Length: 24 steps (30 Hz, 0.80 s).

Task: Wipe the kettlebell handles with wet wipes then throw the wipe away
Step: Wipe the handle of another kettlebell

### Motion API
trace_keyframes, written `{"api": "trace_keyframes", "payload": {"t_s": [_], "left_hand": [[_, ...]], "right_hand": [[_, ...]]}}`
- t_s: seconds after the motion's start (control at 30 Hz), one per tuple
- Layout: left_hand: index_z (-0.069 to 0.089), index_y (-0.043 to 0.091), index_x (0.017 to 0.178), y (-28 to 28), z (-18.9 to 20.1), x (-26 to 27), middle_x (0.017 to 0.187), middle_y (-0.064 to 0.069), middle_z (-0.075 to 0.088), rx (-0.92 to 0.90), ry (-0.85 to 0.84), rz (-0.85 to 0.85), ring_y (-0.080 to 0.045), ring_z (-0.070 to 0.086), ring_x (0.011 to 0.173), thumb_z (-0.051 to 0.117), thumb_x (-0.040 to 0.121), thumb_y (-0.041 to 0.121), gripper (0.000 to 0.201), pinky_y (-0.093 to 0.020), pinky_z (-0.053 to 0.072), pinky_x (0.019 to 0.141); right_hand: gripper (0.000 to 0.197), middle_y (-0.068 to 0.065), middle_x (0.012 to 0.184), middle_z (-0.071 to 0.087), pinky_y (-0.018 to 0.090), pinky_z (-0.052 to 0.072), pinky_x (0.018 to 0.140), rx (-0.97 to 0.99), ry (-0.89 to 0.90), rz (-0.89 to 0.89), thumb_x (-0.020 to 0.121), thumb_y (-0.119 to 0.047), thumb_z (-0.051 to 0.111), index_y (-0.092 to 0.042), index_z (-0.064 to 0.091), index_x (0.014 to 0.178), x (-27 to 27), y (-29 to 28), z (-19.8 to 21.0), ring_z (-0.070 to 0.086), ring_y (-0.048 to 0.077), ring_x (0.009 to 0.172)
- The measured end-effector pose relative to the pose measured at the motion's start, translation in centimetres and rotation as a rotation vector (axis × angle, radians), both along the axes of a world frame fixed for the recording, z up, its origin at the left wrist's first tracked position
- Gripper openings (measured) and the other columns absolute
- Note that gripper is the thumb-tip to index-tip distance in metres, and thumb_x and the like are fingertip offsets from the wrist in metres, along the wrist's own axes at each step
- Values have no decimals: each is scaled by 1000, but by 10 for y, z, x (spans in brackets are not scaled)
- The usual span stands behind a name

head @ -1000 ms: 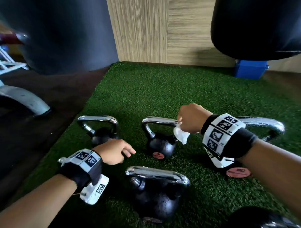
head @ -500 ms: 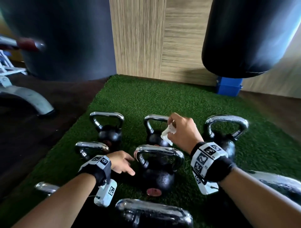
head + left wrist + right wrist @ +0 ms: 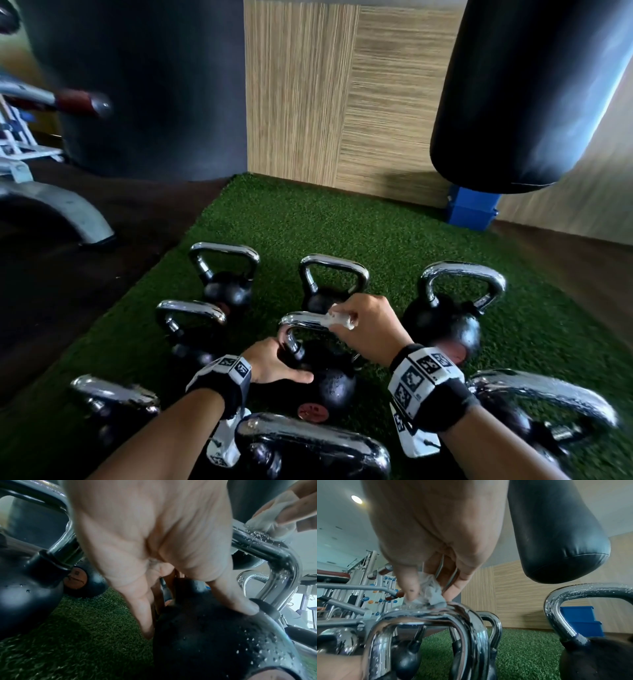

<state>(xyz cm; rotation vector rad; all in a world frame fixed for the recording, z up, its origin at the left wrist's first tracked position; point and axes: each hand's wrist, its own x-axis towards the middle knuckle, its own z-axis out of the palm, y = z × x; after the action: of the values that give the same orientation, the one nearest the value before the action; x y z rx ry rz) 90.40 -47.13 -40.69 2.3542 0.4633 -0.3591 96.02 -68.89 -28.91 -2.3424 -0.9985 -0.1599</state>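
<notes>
Landmark: middle kettlebell [image 3: 330,383], standing on green turf [image 3: 342,236] among other kettlebells.

Left hand [image 3: 270,363]: on the left side of the kettlebell's black ball, fingers spread and fairly straight, pressing against it, thumb near the handle's base.

Handle [image 3: 301,320]: chrome, beaded with droplets.

Right hand [image 3: 368,325]: above the handle's right part, fingers pinching a crumpled wipe [image 3: 340,318] against the top bar.

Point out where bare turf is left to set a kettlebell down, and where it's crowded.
Free: the green turf between the back row of kettlebells and the wood-panel wall, and the strip right of the large kettlebell. Crowded: around the centre kettlebell under both hands, with kettlebells close all round.
</notes>
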Motion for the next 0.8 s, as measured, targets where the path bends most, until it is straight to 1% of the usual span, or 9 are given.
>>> {"api": "trace_keyframes", "payload": {"t_s": [0.1,0.27,0.37,0.4,0.5,0.57,0.67,0.73,0.8], "left_hand": [[48,25,145,0,-2,1,139,4,60,-42,-61,-29,-14,55,129,78,42,85,123,-33,43,113],[46,29,142,4,-11,3,134,7,63,-72,-123,-60,-12,57,126,80,43,84,119,-33,43,112],[45,32,141,5,-14,5,130,10,65,-99,-139,-67,-10,59,123,83,44,81,116,-33,44,112],[45,32,141,5,-15,6,130,10,66,-112,-145,-67,-10,60,123,84,44,79,115,-33,44,112],[48,32,138,3,-17,6,127,12,67,-156,-173,-73,-9,61,121,88,47,72,107,-33,44,113],[51,33,136,2,-18,5,126,14,67,-183,-188,-82,-7,60,122,88,50,69,101,-33,42,114],[60,31,130,2,-20,3,123,14,70,-203,-185,-72,-7,62,119,88,50,70,94,-33,44,113],[63,30,128,2,-20,3,122,13,71,-204,-182,-66,-7,63,119,88,50,70,91,-34,44,112],[65,29,126,1,-21,2,120,13,72,-210,-177,-67,-7,64,117,89,51,68,87,-34,45,111]], "right_hand": [[16,-5,98,67,15,45,79,-21,30,63,83,-32,75,-24,81,96,-3,1,3,58,3,82],[13,-11,90,72,16,42,79,-92,46,45,87,-22,73,-25,81,96,-3,9,8,54,-5,76],[22,2,104,76,28,52,93,-100,51,4,86,-9,69,-15,77,106,-3,18,11,68,14,96],[23,5,106,75,27,53,93,-124,56,-15,86,-7,68,-13,76,107,-3,18,11,69,18,99],[19,1,101,74,3,41,70,-179,43,-110,85,-3,68,-15,78,97,0,8,4,69,12,95],[17,1,98,74,8,42,68,-157,49,-183,84,-1,70,-15,78,90,1,0,2,70,13,92],[18,4,100,71,27,55,83,-203,9,-180,83,0,70,-13,78,93,-3,3,1,69,21,96],[19,4,101,69,27,53,85,-196,-6,-153,84,1,69,-12,78,95,-6,9,0,66,21,98],[22,5,98,70,23,50,79,-177,-2,-187,83,3,67,-13,78,94,-6,7,-2,67,21,93]]}}
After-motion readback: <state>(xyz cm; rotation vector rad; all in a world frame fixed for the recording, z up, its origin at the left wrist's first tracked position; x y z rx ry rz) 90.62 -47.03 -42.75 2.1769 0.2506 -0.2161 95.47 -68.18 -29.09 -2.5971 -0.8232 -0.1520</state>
